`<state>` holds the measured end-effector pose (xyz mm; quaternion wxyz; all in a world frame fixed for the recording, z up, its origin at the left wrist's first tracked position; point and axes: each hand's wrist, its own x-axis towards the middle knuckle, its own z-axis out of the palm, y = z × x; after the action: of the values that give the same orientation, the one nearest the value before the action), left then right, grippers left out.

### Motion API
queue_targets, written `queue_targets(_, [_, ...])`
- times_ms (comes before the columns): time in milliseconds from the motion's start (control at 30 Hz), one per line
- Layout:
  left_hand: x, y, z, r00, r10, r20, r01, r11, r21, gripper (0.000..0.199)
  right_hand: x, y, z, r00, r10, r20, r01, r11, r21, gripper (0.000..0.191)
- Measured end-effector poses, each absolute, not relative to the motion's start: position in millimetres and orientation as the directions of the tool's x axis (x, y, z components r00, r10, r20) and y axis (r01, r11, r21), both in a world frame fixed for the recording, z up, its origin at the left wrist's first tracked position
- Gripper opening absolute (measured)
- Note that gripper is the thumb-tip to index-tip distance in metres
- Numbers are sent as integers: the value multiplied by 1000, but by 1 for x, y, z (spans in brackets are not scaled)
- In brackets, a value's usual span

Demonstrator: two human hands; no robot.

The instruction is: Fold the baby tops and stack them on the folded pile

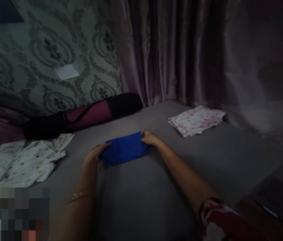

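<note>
Cloth of a plain, bright blue (125, 147), folded into a flat, roughly rectangular piece, is lying around the middle of the broad grey cloth-covered bed (136, 194), well in from the far edge. The left hand (96, 152) is gripping the cloth's left end, its thumb resting along the upper left corner, while the right hand (149, 138) is pinching the upper right corner between thumb and fingers, so both hands are holding the same piece from opposite ends. Thin, clear-looking bangles (76, 196) are circling the left forearm, and a dark red, white and black patterned sleeve (221, 217) is covering the upper part of the right arm. Toward the bed's left edge, loosely spread white garments with small dark prints (23, 164) are lying rumpled, well apart from the blue cloth. Near the bed's far right edge, a neat stack of folded white fabric with pink and red prints (194, 120) is resting close to the shiny purple curtain (168, 50). Along the far left edge, a long black and maroon bag with a dark strap (91, 117) is stretching beside the green-grey damask-patterned wall (53, 50), its right end reaching nearly to the far corner where the curtain is hanging
</note>
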<state>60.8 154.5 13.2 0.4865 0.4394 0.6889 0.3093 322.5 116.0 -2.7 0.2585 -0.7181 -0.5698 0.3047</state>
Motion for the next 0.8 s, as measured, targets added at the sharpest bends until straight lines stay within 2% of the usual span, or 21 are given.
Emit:
queue_targets(100, [70, 155, 25, -129, 888, -442, 232, 460, 857, 14, 335, 113, -2, 112, 984, -139, 618, -179, -766, 42])
queue_targets(233, [104, 154, 47, -98, 940, -325, 148, 337, 930, 17, 372, 106, 9, 42, 992, -118, 489, -124, -863, 31])
queue_targets(300, [129, 153, 59, -43, 958, -283, 117, 286, 951, 18, 400, 98, 19, 53, 995, -88, 433, -102, -896, 26])
queue_targets(400, [174, 155, 69, 67, 969, -236, 80, 231, 970, 16, 450, 84, 37, 150, 988, -29, 448, -94, -889, 22])
queue_targets(533, [243, 158, 73, 216, 965, -147, 26, 145, 989, 11, 519, 68, 63, 310, 951, 10, 561, -174, -809, 21])
queue_targets(600, [278, 158, 74, 280, 948, -153, 6, 158, 987, 9, 550, 63, 76, 364, 931, 39, 626, -214, -750, 17])
queue_targets(667, [312, 156, 74, 308, 935, -178, -10, 190, 982, 17, 578, 60, 88, 419, 908, 30, 678, -291, -675, 13])
queue_targets(800, [368, 149, 67, 425, 887, -182, 15, 195, 981, 20, 620, 58, 105, 461, 887, -36, 742, -407, -532, 25])
